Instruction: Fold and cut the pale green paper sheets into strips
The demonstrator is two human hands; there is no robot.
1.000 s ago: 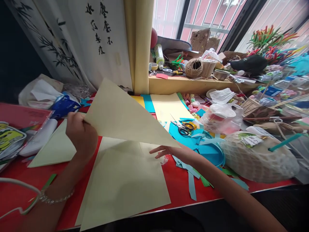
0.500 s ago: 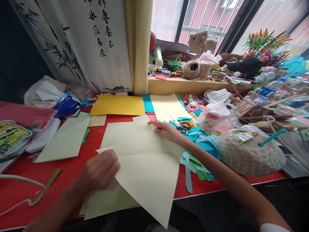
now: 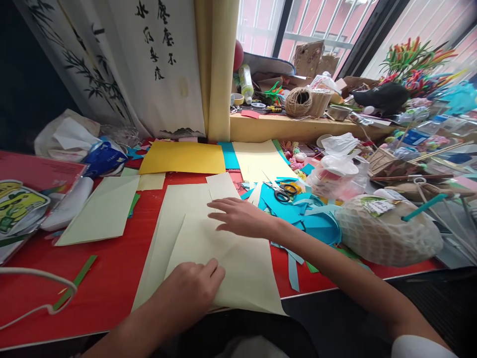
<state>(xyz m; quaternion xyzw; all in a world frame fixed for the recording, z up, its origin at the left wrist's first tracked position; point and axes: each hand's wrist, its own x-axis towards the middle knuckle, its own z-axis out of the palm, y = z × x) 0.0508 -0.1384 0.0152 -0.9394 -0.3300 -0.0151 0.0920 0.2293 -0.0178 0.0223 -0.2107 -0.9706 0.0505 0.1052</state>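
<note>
A pale cream-green sheet of paper (image 3: 246, 268) lies in front of me, its near edge curving at the table edge. Curled on the sheet's lower left part is my left hand (image 3: 196, 286), fingers closed and the fingertips partly hidden. My right hand (image 3: 238, 217) is open over the upper part, fingers stretched to the left and slightly apart. Under this sheet, larger pale paper (image 3: 156, 248) shows on the left and at the top. A small whitish piece of paper (image 3: 222, 186) lies just beyond my right fingers.
Scissors (image 3: 282, 194) rest among blue paper scraps (image 3: 276, 204) on the right. Beyond them sits a netted coconut (image 3: 387, 231) with a straw. Yellow card (image 3: 182, 158) lies at the back; a folded pale sheet (image 3: 102, 211) and white cable (image 3: 37, 272) are left.
The top sheet has shifted toward me and lies flatter. My left hand moved right and nearer with it. The right hand went from a pointing finger to spread fingers, slightly lower.
</note>
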